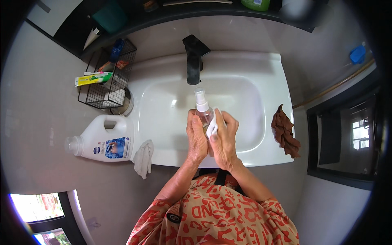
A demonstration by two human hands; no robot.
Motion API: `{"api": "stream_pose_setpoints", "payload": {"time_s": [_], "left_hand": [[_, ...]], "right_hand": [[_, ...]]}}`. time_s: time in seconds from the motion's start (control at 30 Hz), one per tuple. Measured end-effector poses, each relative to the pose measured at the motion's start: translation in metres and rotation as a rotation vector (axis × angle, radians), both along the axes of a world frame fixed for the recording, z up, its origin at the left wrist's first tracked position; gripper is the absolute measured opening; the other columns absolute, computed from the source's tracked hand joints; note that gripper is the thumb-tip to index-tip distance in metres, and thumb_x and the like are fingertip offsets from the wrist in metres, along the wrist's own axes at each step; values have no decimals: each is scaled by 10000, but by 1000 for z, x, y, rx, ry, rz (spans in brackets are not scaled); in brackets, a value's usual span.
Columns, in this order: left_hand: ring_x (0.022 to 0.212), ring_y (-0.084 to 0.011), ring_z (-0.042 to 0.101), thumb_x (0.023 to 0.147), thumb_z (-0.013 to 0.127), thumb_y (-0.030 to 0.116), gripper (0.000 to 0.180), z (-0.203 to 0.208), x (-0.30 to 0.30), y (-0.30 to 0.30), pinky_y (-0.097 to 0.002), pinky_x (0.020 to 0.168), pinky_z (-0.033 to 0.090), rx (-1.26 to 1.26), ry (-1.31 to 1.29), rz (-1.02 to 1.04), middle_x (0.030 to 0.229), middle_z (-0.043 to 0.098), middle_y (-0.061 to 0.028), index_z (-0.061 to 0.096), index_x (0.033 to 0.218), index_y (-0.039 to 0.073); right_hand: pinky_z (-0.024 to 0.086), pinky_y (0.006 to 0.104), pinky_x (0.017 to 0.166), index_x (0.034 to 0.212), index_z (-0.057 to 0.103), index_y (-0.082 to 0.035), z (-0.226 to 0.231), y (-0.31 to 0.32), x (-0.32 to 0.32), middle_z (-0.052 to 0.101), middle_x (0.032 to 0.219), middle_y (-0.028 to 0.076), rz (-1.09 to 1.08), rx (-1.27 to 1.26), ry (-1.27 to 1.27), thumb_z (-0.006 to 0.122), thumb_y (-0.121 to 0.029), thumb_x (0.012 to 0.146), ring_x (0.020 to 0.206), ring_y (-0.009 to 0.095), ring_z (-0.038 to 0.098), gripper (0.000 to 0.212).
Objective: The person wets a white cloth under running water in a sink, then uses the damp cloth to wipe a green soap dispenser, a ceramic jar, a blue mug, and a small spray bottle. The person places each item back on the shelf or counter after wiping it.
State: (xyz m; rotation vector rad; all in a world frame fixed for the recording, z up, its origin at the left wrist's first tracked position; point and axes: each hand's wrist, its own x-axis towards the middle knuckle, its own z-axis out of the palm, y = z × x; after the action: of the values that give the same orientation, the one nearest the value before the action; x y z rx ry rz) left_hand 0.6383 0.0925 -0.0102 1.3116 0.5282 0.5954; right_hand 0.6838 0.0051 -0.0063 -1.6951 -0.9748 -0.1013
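Over the white sink (157,102) I hold a clear spray bottle (201,105) with a white pump top and a see-through cap. It stands roughly upright, its top toward the black faucet (193,67). My left hand (197,136) is wrapped round the bottle's left side. A white cloth (212,125) is in my right hand (224,139), pressed against the bottle's right side. Both hands hide the lower part of the bottle, so I cannot tell how much liquid is inside.
A large white jug (107,136) and a grey cloth (143,158) are at the sink's left edge. Behind them stands a black wire basket (98,96) with a yellow-green toothpaste box (93,79). A brown cloth (284,131) drapes over the right rim. A dark shelf (134,27) spans the far side.
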Motion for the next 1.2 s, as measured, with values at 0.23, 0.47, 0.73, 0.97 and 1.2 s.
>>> {"api": "stream_pose_setpoints", "payload": {"time_s": [0.23, 0.47, 0.73, 0.97, 1.2], "left_hand": [[883, -97, 442, 957, 338, 498, 452, -17, -3, -10, -274, 784, 403, -24, -99, 52, 960, 465, -18, 395, 1096, 72], [868, -94, 431, 962, 312, 502, 455, -3, 0, -3, -264, 773, 395, 44, -18, 127, 964, 457, -20, 387, 1102, 76], [1001, -157, 479, 959, 321, 499, 476, 6, 2, 8, -316, 834, 432, 31, 65, 211, 1075, 487, -67, 364, 1171, 75], [1070, -180, 485, 982, 373, 311, 373, 7, 5, 13, -312, 932, 393, -179, -85, 86, 1181, 490, -91, 376, 1250, 53], [981, -128, 453, 960, 399, 254, 387, 28, 8, 13, -306, 908, 375, -120, -87, 25, 1038, 487, -43, 391, 1288, 48]], "right_hand": [[334, 323, 918, 989, 565, 54, 32, 18, 46, 463, 1144, 139, 449, 176, 886, 353, -252, 942, 1055, 257, 409, 376], [324, 380, 934, 1115, 517, 4, 16, 30, 28, 453, 1151, 167, 277, 142, 530, 312, -409, 964, 1058, 300, 417, 486], [271, 422, 1028, 1395, 284, -30, 0, 21, -2, 295, 1367, 212, 244, 95, 256, 395, -332, 956, 1246, 346, 311, 544], [416, 369, 894, 1333, 364, -3, -7, 19, 3, 460, 1167, 199, 170, 155, 475, 625, -57, 780, 1046, 308, 507, 614], [477, 378, 725, 1190, 490, -7, -6, 18, 16, 538, 1013, 174, -45, 117, -26, 686, -3, 708, 918, 332, 550, 520]]}}
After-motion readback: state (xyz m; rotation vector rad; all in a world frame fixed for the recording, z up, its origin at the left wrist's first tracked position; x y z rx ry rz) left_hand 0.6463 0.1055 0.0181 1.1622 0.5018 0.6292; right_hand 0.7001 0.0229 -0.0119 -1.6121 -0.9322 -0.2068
